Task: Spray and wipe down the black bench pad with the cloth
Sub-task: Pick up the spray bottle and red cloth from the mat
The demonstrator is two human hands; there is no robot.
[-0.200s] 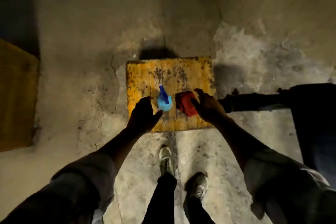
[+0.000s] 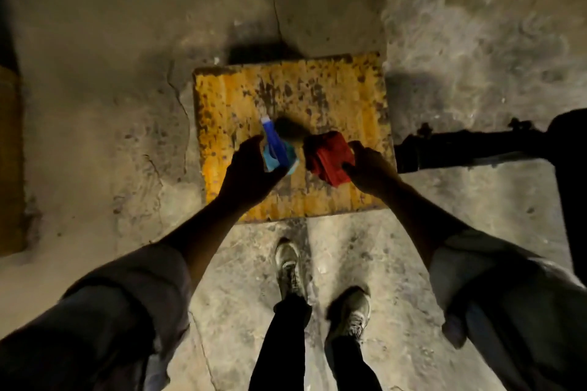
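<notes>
1. Cracked, dusty concrete floor across the whole view, with two shoes at the bottom centre.
2. Worn yellow platform, blotched dark, flat on the floor ahead of the feet.
3. Black bench pad at the right edge, only partly in view, with a dark bar reaching from it toward the platform; well apart from the cloth.
4. Left hand over the platform, fingers curled around the blue spray bottle, nozzle pointing away.
5. Right hand just beside, pinching the folded red cloth between thumb and fingers.
6. Bottle and cloth close together but not touching; whether resting on the platform or lifted, cannot tell.
</notes>
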